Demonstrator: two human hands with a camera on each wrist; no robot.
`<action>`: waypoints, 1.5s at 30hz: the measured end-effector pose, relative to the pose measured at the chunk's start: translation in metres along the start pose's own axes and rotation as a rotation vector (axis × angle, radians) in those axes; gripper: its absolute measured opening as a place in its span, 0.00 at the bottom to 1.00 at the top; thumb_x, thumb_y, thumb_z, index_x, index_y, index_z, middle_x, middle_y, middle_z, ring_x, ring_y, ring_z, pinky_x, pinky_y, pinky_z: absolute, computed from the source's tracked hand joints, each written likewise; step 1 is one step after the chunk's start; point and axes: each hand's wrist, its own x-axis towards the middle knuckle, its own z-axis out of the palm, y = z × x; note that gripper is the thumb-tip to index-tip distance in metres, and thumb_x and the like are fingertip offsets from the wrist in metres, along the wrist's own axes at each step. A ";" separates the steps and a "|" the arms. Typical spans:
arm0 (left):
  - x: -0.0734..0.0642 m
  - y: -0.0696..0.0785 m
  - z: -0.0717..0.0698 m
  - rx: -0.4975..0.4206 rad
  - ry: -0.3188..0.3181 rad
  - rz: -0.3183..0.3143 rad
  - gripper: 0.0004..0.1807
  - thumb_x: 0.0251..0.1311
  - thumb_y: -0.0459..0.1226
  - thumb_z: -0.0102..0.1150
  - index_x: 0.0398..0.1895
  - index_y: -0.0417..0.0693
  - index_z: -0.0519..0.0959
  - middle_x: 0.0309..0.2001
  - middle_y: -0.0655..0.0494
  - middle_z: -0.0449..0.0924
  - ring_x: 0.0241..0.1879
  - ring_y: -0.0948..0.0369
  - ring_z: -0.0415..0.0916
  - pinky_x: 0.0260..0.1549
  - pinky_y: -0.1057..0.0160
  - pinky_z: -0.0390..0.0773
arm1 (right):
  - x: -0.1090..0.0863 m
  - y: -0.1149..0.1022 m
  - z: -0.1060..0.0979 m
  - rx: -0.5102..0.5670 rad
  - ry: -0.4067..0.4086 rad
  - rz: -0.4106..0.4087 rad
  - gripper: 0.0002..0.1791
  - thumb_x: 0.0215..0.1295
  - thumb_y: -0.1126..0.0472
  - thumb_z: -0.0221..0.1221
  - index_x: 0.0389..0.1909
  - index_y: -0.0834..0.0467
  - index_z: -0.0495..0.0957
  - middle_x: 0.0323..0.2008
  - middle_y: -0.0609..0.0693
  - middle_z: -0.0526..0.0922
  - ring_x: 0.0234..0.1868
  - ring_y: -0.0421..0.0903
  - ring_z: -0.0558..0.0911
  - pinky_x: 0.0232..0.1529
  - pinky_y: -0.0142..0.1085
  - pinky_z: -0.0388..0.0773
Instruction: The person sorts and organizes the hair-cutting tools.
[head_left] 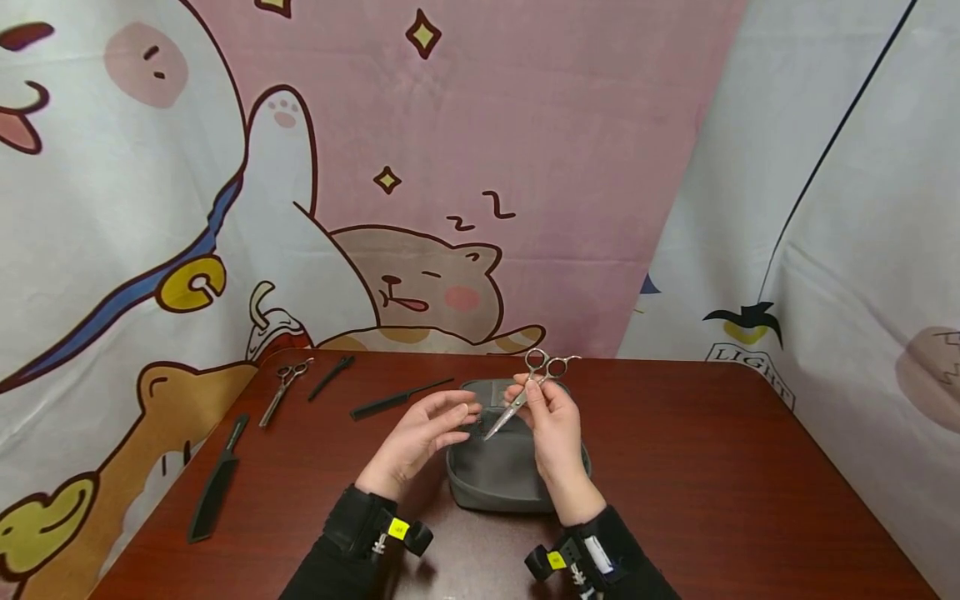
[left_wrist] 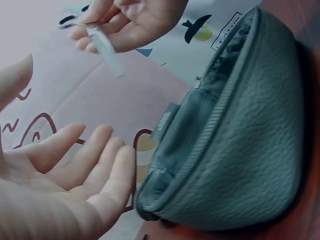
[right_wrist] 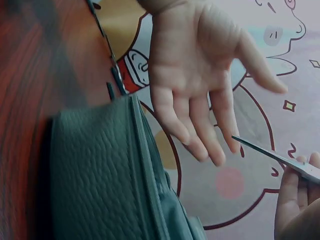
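Note:
My right hand (head_left: 558, 429) pinches a pair of silver hairdressing scissors (head_left: 513, 408) near the pivot. The finger rings stick up past the fingers, and the blades slant down to the left. My left hand (head_left: 420, 433) hovers beside the blade tip, palm facing it, fingers extended and holding nothing. In the left wrist view, the scissors' blade (left_wrist: 106, 49) is apart from the left hand (left_wrist: 70, 190). Beneath both hands sits a dark grey-green zippered pouch (head_left: 498, 487) with its top unzipped. Its textured side (left_wrist: 250, 135) shows close up, while most of its inside is hidden.
Left of the pouch lie a tail comb (head_left: 397, 400), a small slim black tool (head_left: 330, 378) and a second pair of silver scissors (head_left: 285, 387). A wide dark comb (head_left: 215, 492) lies near the left edge of the brown table (head_left: 712, 483). Printed cloth (head_left: 562, 167) hangs behind.

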 end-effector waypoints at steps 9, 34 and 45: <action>-0.001 0.018 -0.003 0.100 -0.020 -0.003 0.39 0.66 0.42 0.62 0.75 0.39 0.57 0.70 0.35 0.61 0.69 0.41 0.59 0.64 0.41 0.63 | 0.001 -0.011 -0.012 -0.268 -0.156 -0.041 0.14 0.75 0.64 0.52 0.44 0.74 0.79 0.30 0.56 0.84 0.34 0.43 0.85 0.41 0.35 0.82; -0.009 0.077 0.031 1.005 0.171 0.361 0.51 0.44 0.50 0.80 0.71 0.44 0.67 0.67 0.46 0.68 0.65 0.47 0.65 0.56 0.44 0.72 | -0.006 -0.014 -0.025 -0.834 -0.489 -0.323 0.07 0.70 0.63 0.60 0.31 0.54 0.81 0.27 0.39 0.80 0.28 0.36 0.79 0.30 0.34 0.77; -0.008 0.062 0.037 1.207 0.239 0.548 0.47 0.41 0.50 0.81 0.65 0.42 0.73 0.61 0.45 0.74 0.61 0.46 0.70 0.56 0.44 0.72 | -0.009 -0.012 -0.024 -0.962 -0.463 -0.393 0.04 0.67 0.65 0.62 0.35 0.53 0.83 0.29 0.39 0.80 0.31 0.37 0.80 0.30 0.33 0.77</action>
